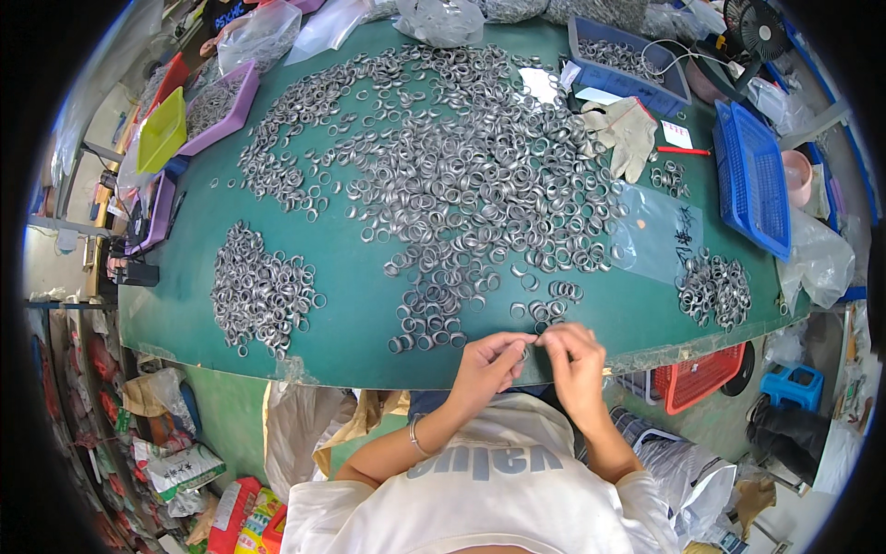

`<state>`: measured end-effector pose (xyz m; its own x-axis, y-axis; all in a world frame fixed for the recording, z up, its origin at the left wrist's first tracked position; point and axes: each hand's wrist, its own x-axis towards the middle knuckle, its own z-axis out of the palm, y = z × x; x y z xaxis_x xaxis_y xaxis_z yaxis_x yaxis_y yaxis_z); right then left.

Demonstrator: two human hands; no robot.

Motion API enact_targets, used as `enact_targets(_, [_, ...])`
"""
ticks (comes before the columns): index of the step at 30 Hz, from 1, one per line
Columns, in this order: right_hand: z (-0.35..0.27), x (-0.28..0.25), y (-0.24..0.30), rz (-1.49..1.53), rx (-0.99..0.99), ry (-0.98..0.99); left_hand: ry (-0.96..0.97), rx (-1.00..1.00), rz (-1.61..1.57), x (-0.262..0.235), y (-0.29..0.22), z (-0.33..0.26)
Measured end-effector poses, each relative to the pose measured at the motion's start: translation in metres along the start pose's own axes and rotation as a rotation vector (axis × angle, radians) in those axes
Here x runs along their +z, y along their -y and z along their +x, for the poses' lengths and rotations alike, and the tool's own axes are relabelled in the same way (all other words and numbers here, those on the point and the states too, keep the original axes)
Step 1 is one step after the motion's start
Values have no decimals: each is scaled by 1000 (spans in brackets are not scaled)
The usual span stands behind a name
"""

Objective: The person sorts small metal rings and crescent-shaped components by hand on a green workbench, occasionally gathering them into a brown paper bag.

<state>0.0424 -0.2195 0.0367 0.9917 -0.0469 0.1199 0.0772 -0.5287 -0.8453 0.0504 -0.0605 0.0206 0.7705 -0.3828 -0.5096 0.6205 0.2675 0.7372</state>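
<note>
Metal rings [480, 175] lie heaped mid-table, with a left pile [261, 294] and a right pile [713, 292] set apart, presumably so they don't mix. From my end I see the left hand [489, 366] and right hand [574, 362] with fingertips together at the near edge, likely for fine control, though I cannot tell whether either clamps a ring. Green and worn-edged, the table [346, 286] stands in a cluttered room, a blue basket [752, 175] and a black fan [755, 30] at its right.
</note>
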Motion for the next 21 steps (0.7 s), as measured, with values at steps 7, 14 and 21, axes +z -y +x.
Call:
enact_targets(7, [18, 5, -16, -470, -166, 5, 19, -99, -257, -6, 3, 1])
enact_targets(14, [-7, 9, -18, 471, 337, 31, -67, 118, -140, 5, 6, 3])
enact_targets(21, [0, 10, -7, -62, -45, -38, -9, -6, -120, -6, 3, 4])
